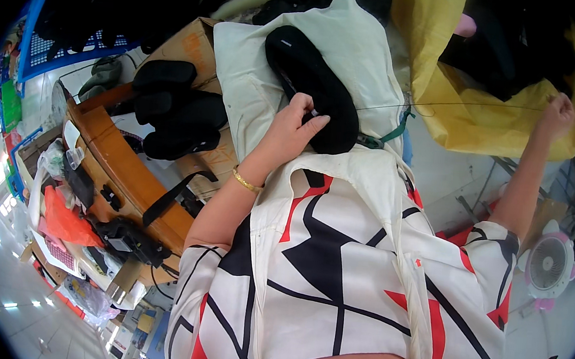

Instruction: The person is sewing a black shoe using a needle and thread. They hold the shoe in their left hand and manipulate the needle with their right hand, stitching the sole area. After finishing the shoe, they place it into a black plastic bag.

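Note:
A black fabric slipper point(336, 104) lies lengthwise across the white apron cloth point(367, 35) on my lap. My left hand point(291, 130) grips its near-left edge at the opening, thumb and fingers closed. A thin dark thread point(474, 106) runs taut from the slipper out to the far right. There my right hand point(558, 117) is raised with its fingers pinched on the thread's end; whether a needle is in them is too small to make out. Beside the slipper's right side, a green strap point(396, 129) lies on the cloth.
Several black slippers point(182, 107) are piled at the left, by a cardboard box point(188, 47) and a curved wooden table edge point(114, 149). A large yellow bag point(439, 118) with dark contents stands at the right, near my right arm. A small fan point(549, 263) is lower right.

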Tool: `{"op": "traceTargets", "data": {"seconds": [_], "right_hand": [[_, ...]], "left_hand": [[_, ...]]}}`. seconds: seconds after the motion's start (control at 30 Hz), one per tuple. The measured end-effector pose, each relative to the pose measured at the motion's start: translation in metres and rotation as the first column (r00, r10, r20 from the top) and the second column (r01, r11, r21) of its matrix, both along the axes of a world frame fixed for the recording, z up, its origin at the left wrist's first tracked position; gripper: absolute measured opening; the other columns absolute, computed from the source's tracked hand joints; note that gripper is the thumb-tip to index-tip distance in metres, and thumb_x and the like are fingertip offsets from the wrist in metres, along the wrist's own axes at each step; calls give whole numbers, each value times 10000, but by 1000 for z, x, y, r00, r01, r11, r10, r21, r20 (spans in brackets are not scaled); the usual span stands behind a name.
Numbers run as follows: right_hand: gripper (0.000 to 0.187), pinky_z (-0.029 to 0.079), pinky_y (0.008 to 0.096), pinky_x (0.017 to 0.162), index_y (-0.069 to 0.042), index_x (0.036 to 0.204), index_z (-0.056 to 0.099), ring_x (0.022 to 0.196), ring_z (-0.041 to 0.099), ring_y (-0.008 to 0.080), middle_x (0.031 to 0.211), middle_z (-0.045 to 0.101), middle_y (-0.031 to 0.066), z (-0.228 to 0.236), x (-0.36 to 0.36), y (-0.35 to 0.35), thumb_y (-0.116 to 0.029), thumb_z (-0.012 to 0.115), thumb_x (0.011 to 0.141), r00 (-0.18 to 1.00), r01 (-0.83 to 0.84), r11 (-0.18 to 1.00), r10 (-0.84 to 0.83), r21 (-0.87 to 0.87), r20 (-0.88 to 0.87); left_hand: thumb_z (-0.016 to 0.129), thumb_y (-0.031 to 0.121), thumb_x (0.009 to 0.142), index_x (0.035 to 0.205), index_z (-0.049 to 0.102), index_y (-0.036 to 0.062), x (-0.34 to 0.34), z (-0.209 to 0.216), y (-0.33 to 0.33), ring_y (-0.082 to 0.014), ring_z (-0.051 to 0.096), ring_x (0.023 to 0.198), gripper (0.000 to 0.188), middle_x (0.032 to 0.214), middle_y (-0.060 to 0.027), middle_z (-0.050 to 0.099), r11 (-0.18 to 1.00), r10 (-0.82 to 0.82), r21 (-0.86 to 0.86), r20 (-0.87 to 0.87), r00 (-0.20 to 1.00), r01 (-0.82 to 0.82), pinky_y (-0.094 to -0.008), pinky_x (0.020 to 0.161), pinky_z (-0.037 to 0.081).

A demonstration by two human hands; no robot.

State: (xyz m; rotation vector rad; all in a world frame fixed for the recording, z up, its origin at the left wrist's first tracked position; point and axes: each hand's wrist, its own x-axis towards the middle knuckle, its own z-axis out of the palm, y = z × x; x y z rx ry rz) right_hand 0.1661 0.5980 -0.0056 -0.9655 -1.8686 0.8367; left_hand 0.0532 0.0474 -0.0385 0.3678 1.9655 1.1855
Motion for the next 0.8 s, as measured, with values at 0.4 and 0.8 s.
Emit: {"op": "traceTargets", "data": {"seconds": [0.4,0.8], "right_hand": [[130,461,254,546,-93,1032,662,582,563,97,724,618,-3,5,-48,-321,-145,605,928,426,-442,57,892,-895,-154],[133,508,395,608,-75,965,661,680,645,339,754,660,154,-6,-49,-361,-149,588,883,252,-769,286,958,-571,139]], "left_hand": [[574,182,978,1074,621,-21,12,5,-11,-140,634,730,230,899,-101,684,737,405,48,767,497,-674,-234,606,535],[557,198,985,1066,624,-20,12,2,-11,-150,619,711,242,888,-94,682,700,357,28,852,383,-714,-253,599,512]]}}
